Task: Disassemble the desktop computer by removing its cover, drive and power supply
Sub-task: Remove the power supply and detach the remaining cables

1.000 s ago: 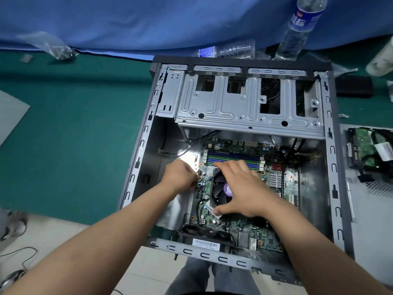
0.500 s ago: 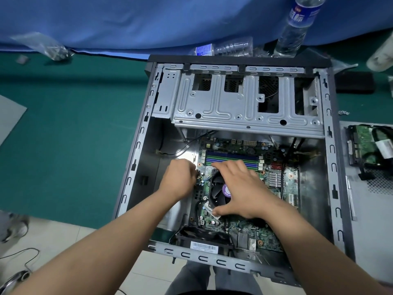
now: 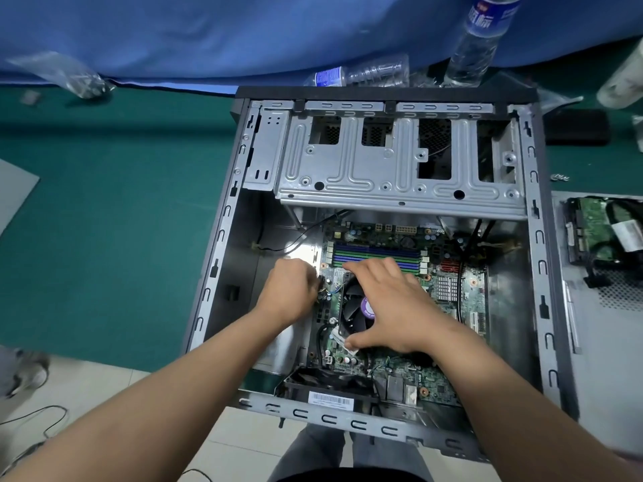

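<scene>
The desktop case [image 3: 222,245] lies open on its side on a green mat, its silver drive cage [image 3: 382,168] at the far end and the motherboard [image 3: 469,290] below it. My left hand [image 3: 288,293] has its fingers curled at the board's left edge and pinches a small black connector [image 3: 320,282] beside the CPU fan [image 3: 355,311]. My right hand [image 3: 393,307] lies spread over that fan, fingers straight toward the memory slots, thumb at the cooler's near left corner. The space left of the board is bare metal.
The removed grey side cover [image 3: 609,360] lies to the right with a hard drive [image 3: 591,231] and its cables on it. Plastic bottles [image 3: 480,40] stand and lie behind the case. Loose screws [image 3: 560,177] and a black box [image 3: 577,127] sit at far right.
Both hands stay where they were; my left hand has shifted only slightly at the connector. The view has drifted a little.
</scene>
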Demonstrator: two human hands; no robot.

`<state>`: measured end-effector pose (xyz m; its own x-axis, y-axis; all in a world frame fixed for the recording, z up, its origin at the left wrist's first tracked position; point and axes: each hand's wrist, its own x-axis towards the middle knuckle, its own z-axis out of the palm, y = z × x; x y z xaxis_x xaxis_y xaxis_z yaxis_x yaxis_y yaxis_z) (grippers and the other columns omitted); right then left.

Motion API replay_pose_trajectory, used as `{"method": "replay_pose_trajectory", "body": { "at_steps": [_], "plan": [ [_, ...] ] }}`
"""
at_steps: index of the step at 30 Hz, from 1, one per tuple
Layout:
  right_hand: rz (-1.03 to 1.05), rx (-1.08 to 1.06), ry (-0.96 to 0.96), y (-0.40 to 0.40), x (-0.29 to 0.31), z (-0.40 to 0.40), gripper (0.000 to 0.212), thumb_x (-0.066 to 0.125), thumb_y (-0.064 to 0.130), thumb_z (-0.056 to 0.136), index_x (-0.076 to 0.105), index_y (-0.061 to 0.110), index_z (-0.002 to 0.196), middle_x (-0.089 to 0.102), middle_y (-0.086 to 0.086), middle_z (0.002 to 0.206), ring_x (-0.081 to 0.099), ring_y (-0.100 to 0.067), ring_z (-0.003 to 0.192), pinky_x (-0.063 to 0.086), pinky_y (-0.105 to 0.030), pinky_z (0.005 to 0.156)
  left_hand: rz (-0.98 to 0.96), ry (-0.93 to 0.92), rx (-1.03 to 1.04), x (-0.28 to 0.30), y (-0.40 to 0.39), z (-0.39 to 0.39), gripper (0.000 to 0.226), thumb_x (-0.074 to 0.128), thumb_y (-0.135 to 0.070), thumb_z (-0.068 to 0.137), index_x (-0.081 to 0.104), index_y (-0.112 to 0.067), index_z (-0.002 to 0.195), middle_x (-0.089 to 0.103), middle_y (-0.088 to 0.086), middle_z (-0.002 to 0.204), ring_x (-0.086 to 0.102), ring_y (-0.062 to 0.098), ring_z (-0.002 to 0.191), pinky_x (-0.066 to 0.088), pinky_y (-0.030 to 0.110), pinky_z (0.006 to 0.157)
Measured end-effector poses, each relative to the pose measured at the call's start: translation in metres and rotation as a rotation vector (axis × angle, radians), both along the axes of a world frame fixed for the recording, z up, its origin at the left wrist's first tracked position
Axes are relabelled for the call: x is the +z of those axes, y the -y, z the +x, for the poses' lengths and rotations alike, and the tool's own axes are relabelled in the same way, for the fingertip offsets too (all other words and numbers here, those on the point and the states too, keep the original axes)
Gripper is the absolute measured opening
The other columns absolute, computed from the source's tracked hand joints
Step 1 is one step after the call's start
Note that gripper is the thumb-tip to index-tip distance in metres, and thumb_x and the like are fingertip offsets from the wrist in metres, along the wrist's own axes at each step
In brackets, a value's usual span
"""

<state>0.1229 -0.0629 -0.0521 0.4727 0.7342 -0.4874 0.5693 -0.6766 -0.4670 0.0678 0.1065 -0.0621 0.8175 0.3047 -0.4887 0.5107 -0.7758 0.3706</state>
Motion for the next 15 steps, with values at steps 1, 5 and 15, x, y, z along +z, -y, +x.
{"method": "replay_pose_trajectory", "body": {
  "at_steps": [1,5,15],
  "plan": [
    [-0.001,0.001,-0.002,0.0003,0.0002,-0.0001,0.114,0.071,0.065,0.063,0.004,0.029,0.148,0.018,0.008,0.146,0.012,-0.016,0.135,0.019,-0.040,0.111,0.002,-0.001,-0.012,-0.0005,0.0000,-0.0012,0.021,0.052,-0.010,0.089,0.071,-0.003,0.082,0.065,0.019,0.078,0.059,0.034,0.075,0.038,0.029,0.063],
    [-0.001,-0.004,-0.002,-0.0003,0.0002,-0.0001,0.114,0.071,0.065,0.063,0.003,0.029,0.148,0.017,0.008,0.147,0.012,-0.016,0.136,0.018,-0.040,0.112,-0.022,0.001,0.047,-0.0010,-0.0027,0.0025,0.021,0.056,-0.012,0.090,0.068,-0.001,0.076,0.064,0.019,0.077,0.061,0.034,0.079,0.047,0.033,0.070],
    [-0.002,-0.003,-0.009,-0.0011,0.0030,-0.0001,0.114,0.071,0.064,0.064,0.005,0.027,0.148,0.018,0.008,0.146,0.012,-0.016,0.136,0.018,-0.040,0.113,-0.002,-0.006,0.030,0.0048,-0.0039,-0.0009,0.019,0.057,-0.014,0.090,0.074,-0.007,0.089,0.071,0.016,0.092,0.064,0.033,0.088,0.051,0.036,0.079]
  ]
}}
